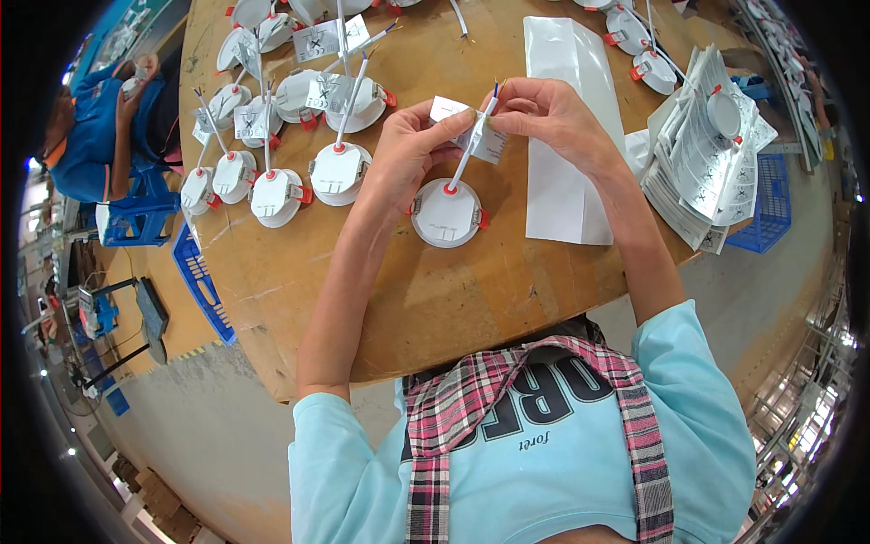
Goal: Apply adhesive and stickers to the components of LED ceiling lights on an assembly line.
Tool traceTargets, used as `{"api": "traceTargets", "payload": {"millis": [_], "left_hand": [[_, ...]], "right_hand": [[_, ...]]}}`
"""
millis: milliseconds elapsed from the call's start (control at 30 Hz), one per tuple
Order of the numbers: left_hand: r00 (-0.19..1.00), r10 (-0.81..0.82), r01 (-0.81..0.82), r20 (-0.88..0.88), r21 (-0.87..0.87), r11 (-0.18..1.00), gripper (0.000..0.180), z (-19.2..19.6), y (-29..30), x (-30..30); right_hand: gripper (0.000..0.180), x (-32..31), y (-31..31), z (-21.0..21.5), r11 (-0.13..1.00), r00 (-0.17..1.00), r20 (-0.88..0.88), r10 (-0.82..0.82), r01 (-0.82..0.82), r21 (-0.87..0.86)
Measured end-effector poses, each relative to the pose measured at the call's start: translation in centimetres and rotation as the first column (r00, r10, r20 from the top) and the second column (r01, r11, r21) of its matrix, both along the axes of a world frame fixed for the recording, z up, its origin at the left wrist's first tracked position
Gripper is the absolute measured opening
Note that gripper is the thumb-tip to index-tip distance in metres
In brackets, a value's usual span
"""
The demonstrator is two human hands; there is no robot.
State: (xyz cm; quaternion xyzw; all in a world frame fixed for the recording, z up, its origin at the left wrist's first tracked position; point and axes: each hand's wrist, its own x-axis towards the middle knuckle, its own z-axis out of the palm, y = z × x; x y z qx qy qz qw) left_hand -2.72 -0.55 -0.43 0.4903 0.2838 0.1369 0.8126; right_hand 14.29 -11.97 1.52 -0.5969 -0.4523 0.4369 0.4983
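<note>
A round white downlight (pixel 446 218) with red-tipped spring clips lies on the table in front of me, back side up. Its white cable (pixel 463 165) rises from a red grommet to bare wire ends between my hands. A printed white paper label (pixel 490 147) is around the cable near its upper end. My left hand (pixel 408 150) pinches the label from the left, thumb on top. From the right, my right hand (pixel 555 113) pinches at the label and cable beside the wire ends; its fingertips partly hide the contact.
Several labelled downlights (pixel 340 172) stand at left, more at far right (pixel 654 71). A white sheet strip (pixel 566 195) lies right of centre. Stacked printed sheets (pixel 698 172) with a small disc on top sit at the table's right edge. A person (pixel 109 136) works at left beyond a blue crate (pixel 201 281).
</note>
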Motion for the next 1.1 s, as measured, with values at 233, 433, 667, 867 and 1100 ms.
{"api": "traceTargets", "payload": {"millis": [233, 433, 667, 867, 1100], "left_hand": [[0.999, -0.034, 0.034, -0.015, 0.023, 0.999, 0.022, -0.1, -0.1, -0.1], [0.997, -0.056, 0.061, -0.048, 0.127, 0.99, 0.036, 0.5, -0.4, -0.6], [0.973, 0.227, -0.187, -0.041, 0.44, 0.878, 0.059, 1.3, -2.1, -3.7], [0.982, 0.169, -0.015, -0.083, 0.862, 0.506, 0.012, -0.2, -5.1, -4.5], [0.99, 0.136, -0.051, -0.037, 0.806, 0.59, 0.012, 0.6, -5.8, -4.3]], "right_hand": [[0.021, -0.3, 0.0, 1.2, 0.995, 0.982, 0.17, 0.084, -0.073, -0.069], [0.023, 0.0, 0.2, 0.7, 0.997, 0.959, 0.274, 0.075, -0.075, -0.01], [0.023, 0.2, -0.3, 1.0, 0.996, 0.987, 0.135, 0.087, -0.089, 0.013], [0.029, -0.3, -0.1, 1.2, 0.995, 0.986, 0.137, 0.09, -0.094, 0.028], [0.031, -1.1, -0.8, 2.2, 1.0, 0.968, 0.249, 0.03, -0.026, -0.018]]}}
